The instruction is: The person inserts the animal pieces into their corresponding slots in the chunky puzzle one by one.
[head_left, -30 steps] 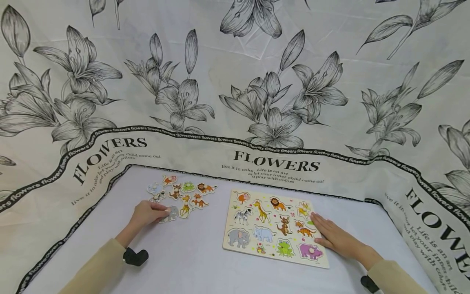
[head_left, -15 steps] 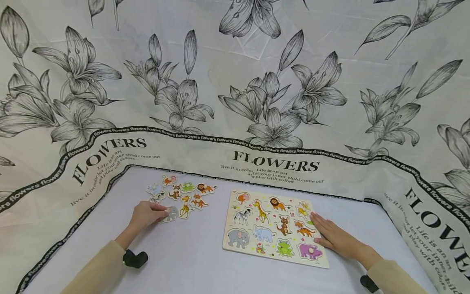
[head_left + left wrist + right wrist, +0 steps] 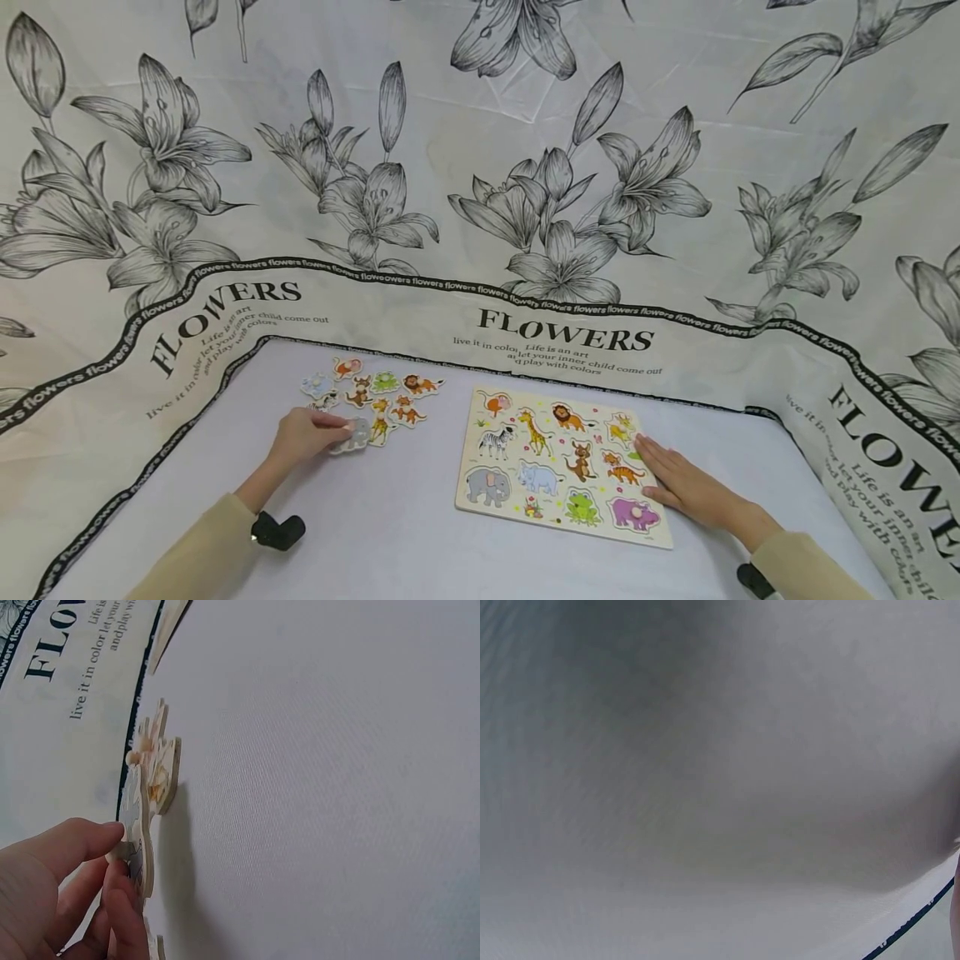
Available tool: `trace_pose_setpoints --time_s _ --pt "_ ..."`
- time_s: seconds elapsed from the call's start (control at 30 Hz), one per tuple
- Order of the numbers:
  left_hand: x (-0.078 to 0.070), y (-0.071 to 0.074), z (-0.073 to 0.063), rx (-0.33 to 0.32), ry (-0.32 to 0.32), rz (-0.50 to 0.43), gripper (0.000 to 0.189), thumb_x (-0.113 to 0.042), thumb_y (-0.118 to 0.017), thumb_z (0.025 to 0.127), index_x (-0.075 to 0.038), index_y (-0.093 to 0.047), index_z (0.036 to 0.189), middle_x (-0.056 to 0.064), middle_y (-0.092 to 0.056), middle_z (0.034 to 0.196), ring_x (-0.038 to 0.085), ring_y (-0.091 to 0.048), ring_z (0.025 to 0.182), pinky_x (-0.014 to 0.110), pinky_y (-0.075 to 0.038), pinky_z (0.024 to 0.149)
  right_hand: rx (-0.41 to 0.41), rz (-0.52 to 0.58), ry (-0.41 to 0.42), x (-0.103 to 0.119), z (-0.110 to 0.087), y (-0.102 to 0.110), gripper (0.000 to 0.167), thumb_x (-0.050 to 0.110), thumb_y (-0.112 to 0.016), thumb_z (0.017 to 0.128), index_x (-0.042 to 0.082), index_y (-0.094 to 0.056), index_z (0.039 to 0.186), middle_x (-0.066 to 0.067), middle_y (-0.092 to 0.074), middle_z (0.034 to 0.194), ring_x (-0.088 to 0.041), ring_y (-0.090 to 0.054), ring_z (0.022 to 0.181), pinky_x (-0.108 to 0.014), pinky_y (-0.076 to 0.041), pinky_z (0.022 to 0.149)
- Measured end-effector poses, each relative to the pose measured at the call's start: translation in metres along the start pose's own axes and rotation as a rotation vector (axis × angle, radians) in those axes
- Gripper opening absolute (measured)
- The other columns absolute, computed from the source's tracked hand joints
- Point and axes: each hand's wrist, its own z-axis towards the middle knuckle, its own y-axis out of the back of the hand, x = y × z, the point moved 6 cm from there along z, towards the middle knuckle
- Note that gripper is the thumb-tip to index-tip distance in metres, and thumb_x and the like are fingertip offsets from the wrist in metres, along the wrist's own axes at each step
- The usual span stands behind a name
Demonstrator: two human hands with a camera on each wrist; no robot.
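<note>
My left hand pinches the small knob of a grey elephant puzzle piece between thumb and fingers. In the left wrist view the elephant piece is seen edge-on, lifted off the tabletop with a shadow beside it. My right hand lies with straight fingers on the right edge of the wooden animal puzzle board. A purple hippo piece with a knob sits in the board's lower right corner. The right wrist view shows mostly white cloth and a sliver of hand.
Loose animal pieces lie close around the left hand: a zebra, a giraffe, a tiger, a lion, a frog and several others. A flower-printed curtain rises behind the white tabletop.
The left hand has raised the elephant piece slightly and shifted it a little to the right, tilting it. The right hand has stayed on the board.
</note>
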Motion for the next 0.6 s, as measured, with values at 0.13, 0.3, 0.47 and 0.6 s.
trace_pose_setpoints --time_s 0.13,0.3,0.47,0.6 --pt "-0.006 -0.003 -0.002 0.009 -0.018 -0.015 0.028 -0.026 -0.078 0.079 -0.005 -0.075 0.096 0.012 -0.074 0.091 0.012 -0.063 0.072 0.023 -0.048 0.059 0.0 0.003 0.001 0.0 0.0 0.0 0.071 0.041 -0.049 0.098 -0.002 -0.025 0.149 -0.027 -0.026 0.154 0.023 0.016 0.131 0.001 0.012 0.103" --pt "-0.013 -0.008 -0.004 0.014 -0.02 -0.049 0.028 -0.027 -0.078 0.078 -0.005 -0.075 0.095 0.01 -0.075 0.088 0.01 -0.063 0.069 0.023 -0.05 0.059 -0.001 0.005 0.002 0.001 0.0 0.001 0.071 0.041 -0.049 0.098 -0.003 -0.026 0.149 -0.028 -0.026 0.153 0.024 0.016 0.13 0.001 0.012 0.103" --pt "-0.019 -0.013 -0.007 0.021 -0.03 -0.083 0.026 -0.025 -0.079 0.078 -0.004 -0.075 0.094 0.01 -0.075 0.086 0.009 -0.063 0.068 0.024 -0.05 0.059 0.005 0.013 -0.003 0.0 0.0 0.0 0.071 0.041 -0.049 0.098 -0.002 -0.025 0.149 -0.027 -0.025 0.154 0.024 0.016 0.13 0.001 0.012 0.103" --pt "-0.023 -0.017 -0.01 0.028 -0.032 -0.098 0.026 -0.025 -0.08 0.077 -0.004 -0.076 0.092 0.01 -0.075 0.086 0.009 -0.063 0.067 0.023 -0.05 0.058 0.007 0.013 -0.007 0.0 0.0 -0.001 0.071 0.041 -0.049 0.098 -0.002 -0.025 0.15 -0.027 -0.025 0.154 0.024 0.016 0.13 0.001 0.012 0.103"
